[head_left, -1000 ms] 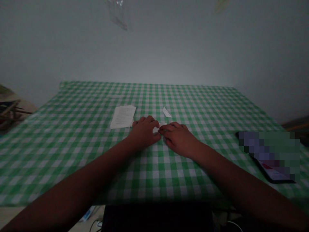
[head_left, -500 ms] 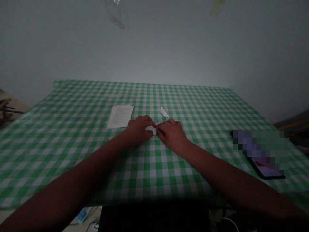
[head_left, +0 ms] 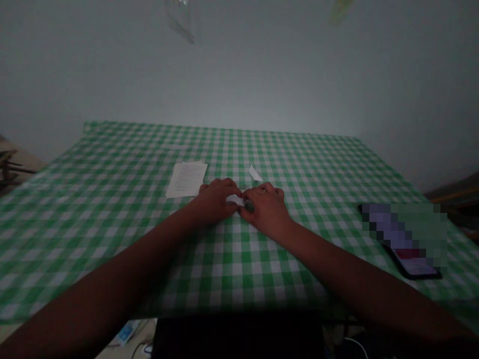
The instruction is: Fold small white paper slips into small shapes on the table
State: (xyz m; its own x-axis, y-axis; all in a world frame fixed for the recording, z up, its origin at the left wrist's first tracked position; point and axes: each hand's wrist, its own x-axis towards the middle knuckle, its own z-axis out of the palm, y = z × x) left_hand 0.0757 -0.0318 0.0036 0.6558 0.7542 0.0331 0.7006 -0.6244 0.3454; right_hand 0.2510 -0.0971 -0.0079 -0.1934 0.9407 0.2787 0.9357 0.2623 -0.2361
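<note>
Hands have drawn a touch tighter together since half a second ago, and the right thumb now tucks in over the small white paper scrap [head_left: 235,200] pinched between them. Nearest us, both forearms run up from the bottom edge across the green checked cloth on the worktop [head_left: 239,269]. Left hand [head_left: 216,199] has its fingers curled down, tips pressing on the scrap's left end; right hand [head_left: 266,207] has its fingers bent close too, nipping the right end. So both are closed on that scrap, which sits low on the cloth, right at the middle of the worktop. It looks like a fold being pressed, though it's dim and the scrap is mostly hidden. Out right of the hands lies a phone [head_left: 411,259], well apart. Just beyond the left hand rests a printed sheet [head_left: 186,179]; beyond the right, a little paper sliver [head_left: 255,173].
</note>
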